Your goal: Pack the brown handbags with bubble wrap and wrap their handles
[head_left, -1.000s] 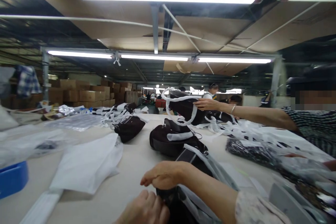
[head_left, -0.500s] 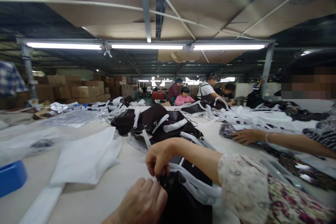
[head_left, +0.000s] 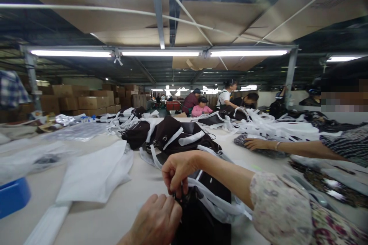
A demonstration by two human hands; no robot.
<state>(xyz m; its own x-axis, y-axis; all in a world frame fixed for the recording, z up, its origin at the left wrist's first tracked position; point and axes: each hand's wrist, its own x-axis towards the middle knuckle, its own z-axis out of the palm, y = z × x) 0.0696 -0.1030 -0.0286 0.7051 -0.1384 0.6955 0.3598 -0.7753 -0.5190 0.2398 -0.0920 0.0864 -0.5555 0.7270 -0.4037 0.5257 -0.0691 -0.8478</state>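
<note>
A black bag [head_left: 201, 218] with white-wrapped straps lies at the bottom centre, close to me. My left hand [head_left: 158, 218] is closed on the bag's upper left edge, knuckles up. Just above it, my right hand [head_left: 179, 172] pinches a small dark part at the same edge; that part is too small to name. The fingertips of both hands nearly meet there. White wrapping [head_left: 212, 199] runs along the strap to the right of my hands.
Dark bags [head_left: 166, 134] are heaped ahead. White sheets [head_left: 92, 168] and a blue object [head_left: 14, 195] lie left. At right, another person's hand [head_left: 255, 143] touches a plastic-wrapped dark item [head_left: 240, 139]. People and cartons [head_left: 92, 102] stand farther back.
My right hand has risen slightly and shifted a little right, still pinching at the bag's edge. The other person's hand at the right has moved left with the wrapped item.
</note>
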